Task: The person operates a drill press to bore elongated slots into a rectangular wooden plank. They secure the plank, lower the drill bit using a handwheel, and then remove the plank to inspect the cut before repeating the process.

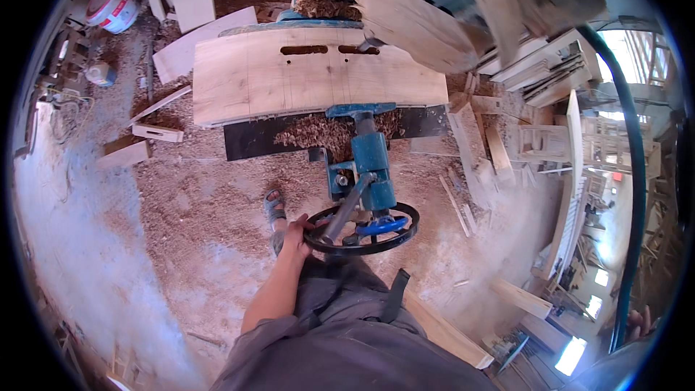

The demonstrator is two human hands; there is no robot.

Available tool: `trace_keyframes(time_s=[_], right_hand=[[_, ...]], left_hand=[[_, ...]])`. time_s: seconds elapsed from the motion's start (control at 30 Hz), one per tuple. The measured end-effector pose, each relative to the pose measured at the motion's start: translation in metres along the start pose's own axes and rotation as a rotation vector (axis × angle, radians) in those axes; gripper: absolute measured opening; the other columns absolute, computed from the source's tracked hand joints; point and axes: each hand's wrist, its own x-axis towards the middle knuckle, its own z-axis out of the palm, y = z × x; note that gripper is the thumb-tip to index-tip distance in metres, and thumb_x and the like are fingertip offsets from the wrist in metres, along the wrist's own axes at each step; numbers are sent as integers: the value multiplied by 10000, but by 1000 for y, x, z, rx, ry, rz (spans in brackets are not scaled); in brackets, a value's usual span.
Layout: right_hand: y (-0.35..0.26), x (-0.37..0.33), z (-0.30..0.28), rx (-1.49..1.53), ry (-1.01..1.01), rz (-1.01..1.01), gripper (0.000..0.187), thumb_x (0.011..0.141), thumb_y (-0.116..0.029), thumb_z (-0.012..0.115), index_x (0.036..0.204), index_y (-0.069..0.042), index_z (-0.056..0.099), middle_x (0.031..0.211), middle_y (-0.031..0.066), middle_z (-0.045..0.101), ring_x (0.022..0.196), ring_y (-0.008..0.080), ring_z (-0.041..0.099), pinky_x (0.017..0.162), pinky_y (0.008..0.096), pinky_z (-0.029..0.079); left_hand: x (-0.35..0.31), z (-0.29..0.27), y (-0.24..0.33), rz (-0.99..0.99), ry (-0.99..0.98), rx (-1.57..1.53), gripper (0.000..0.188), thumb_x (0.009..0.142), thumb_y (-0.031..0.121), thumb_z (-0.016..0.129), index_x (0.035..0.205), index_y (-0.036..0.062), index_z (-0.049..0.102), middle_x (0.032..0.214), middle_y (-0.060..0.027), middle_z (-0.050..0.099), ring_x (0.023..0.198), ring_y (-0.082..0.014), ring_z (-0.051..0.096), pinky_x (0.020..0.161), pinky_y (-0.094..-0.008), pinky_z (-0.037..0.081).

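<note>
My left hand (295,236) is closed around the left side of the rim of a black handwheel (362,249). A smaller blue handwheel (382,226) and a grey metal lever (349,207) sit at the same blue clamp screw (371,159). The flat head of the clamp (360,110) bears on the near edge of a wide pale wooden board (246,80). Two long slots and two small holes are cut in the board. At the lower right rim some fingers (638,323) show dimly beside a dark green hose (635,174); how they are held cannot be made out.
Wood shavings (210,210) cover the floor around the machine. A white bucket with a red rim (112,4) stands at the far left. Stacked boards (546,72) lie to the right, with loose planks (450,329) nearer. A large blurred pale machine part (492,7) overhangs the far right.
</note>
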Motion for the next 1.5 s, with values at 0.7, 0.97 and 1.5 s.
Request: trace_keyframes(time_s=[0.7,0.97,1.5], right_hand=[[-25,-27,99,54,-211,455,418,929,-302,654,1201,11,600,864,73,662,657,114,631,533,212,498],[-79,75,-80,168,334,296,468,987,-357,552,1345,-56,567,1106,53,641,1037,137,597,1000,287,429],[-56,-5,46,-223,-195,271,453,965,-365,594,1242,-7,579,903,64,650,660,96,595,556,196,469]], left_hand=[[-15,30,21,-177,106,98,821,774,-97,397,1535,70,137,1015,-192,515,804,-316,612,873,-504,559],[-11,27,14,-142,177,32,620,874,-21,406,1471,61,257,800,-129,485,679,-235,543,720,-402,549],[-87,61,-14,196,221,207,794,772,-99,467,1494,19,158,916,-151,576,655,-225,570,625,-362,489]])
